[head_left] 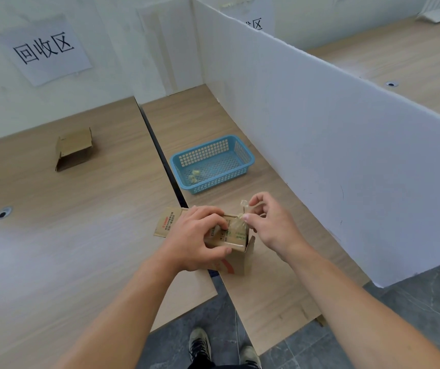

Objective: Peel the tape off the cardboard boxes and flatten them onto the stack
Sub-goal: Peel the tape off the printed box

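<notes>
A small printed cardboard box (236, 251) stands on the wooden table near its front edge, one flap (167, 221) lying out to the left. My left hand (195, 237) grips the box from the left, fingers over its top and thumb against the near side. My right hand (269, 222) pinches a strip of clear tape (241, 215) that rises from the box's top right corner. A flattened cardboard box (74, 149) lies alone far back on the left table.
A blue plastic basket (250, 157) with crumpled tape bits (194, 175) sits behind the box. A white partition board (319, 134) runs along the right. A dark gap (160, 153) splits the two tabletops. A paper sign (44, 47) hangs on the back wall.
</notes>
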